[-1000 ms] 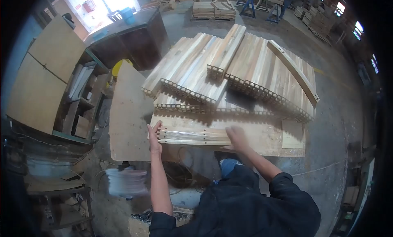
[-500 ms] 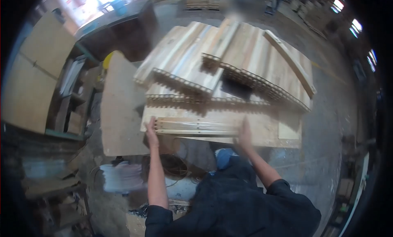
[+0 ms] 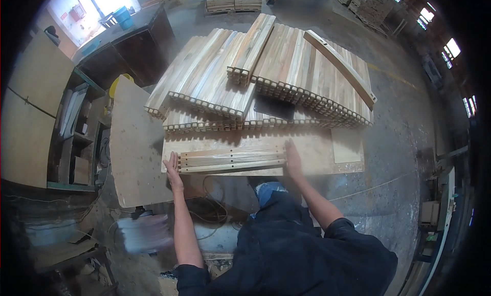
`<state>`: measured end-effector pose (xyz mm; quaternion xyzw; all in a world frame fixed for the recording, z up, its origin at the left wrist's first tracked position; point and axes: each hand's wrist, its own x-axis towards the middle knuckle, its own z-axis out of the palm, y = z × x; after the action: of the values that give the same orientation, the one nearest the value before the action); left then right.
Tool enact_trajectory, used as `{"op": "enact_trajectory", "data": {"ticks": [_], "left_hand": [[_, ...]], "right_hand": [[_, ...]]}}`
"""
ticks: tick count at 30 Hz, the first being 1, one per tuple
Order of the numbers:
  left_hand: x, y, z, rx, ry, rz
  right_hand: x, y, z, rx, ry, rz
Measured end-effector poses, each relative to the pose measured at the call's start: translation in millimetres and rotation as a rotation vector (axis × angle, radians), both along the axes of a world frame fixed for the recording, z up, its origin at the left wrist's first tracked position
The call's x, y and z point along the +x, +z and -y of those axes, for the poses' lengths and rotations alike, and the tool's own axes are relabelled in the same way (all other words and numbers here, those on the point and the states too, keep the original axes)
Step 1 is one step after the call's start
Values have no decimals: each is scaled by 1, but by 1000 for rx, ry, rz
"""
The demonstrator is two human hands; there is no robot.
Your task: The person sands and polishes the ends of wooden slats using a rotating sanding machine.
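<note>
Slats lay near table's front edge, L hand open against L end, R hand flat, fingers extended, at R end, contact unconf.; step judged end-squaring, next move req'd even inward pressure

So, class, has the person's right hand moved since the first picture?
Yes: the right hand has moved right, along the wooden strips and nearer the pale rectangle on the table.

Strips: are lying on worktable, near edge, between left hand and right hand. Slats: are resting behind, bar lying atop, right.
</note>
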<state>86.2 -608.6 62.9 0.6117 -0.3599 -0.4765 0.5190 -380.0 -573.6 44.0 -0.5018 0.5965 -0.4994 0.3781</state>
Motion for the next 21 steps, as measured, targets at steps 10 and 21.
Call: {"op": "enact_trajectory", "data": {"ticks": [10, 21], "left_hand": [[-53, 38, -8, -312, -512, 1035], [-119, 32, 23, -545, -924, 1035]], "right_hand": [[-13, 33, -6, -25, -176, -407], [-51, 21, -1, -48, -444, -730]]}}
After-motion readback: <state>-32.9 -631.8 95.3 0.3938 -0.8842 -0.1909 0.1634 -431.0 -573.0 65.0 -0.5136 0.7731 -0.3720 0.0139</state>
